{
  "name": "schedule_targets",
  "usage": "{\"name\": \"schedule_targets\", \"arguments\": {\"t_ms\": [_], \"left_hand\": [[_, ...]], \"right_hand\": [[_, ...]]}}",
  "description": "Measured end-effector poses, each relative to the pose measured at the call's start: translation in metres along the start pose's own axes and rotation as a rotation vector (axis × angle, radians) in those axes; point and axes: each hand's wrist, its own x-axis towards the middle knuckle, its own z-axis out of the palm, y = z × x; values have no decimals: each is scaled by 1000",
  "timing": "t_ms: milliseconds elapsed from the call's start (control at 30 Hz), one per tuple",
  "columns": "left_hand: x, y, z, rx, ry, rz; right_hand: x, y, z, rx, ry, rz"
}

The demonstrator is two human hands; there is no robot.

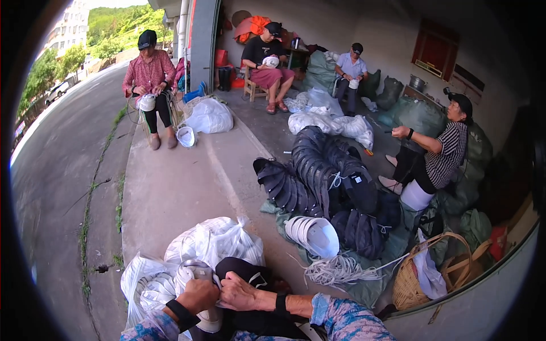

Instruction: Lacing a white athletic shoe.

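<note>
Low in the view, a white, rounded cap-like piece [192, 270] rests at my lap. My left hand [200, 295] is closed in a fist at its near edge. Right beside it, my right hand [239, 291] has its fingers pinched together at the piece's right side. What lies between the fingertips is hidden by the hands. Another pale rounded piece [210, 319] shows just below my left hand. A clear plastic bag [139, 278] holding stacked white pieces stands against my left side, and a fuller white bag [219, 241] lies just beyond my hands.
Stacked white cups of fabric [313, 234] and a heap of pale cord strips [341, 270] lie to the right. Behind them are long stacks of black curved pieces [318, 170]. A wicker basket [410, 281] stands far right. Several people sit around, some handling white pieces.
</note>
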Motion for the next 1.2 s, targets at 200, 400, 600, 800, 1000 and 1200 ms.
{"name": "schedule_targets", "arguments": {"t_ms": [200, 400, 600, 800, 1000, 1200], "left_hand": [[-4, 2, -5, 85, 108, -23], [-26, -6, 12, -226, 488, -113], [-41, 24, 26, -702, 868, -202], [-48, 19, 36, -1042, 886, -318], [-56, 18, 47, -848, 716, -73], [-53, 34, 38, -457, 512, 44]], "right_hand": [[4, -13, 6, 27, 27, -6], [7, -14, -13, 93, 52, 102], [20, -8, -32, 281, 1, 274], [32, -2, -30, 404, -42, 300], [33, 51, -97, 955, 341, 668], [32, 46, -73, 1393, 349, 706]]}}
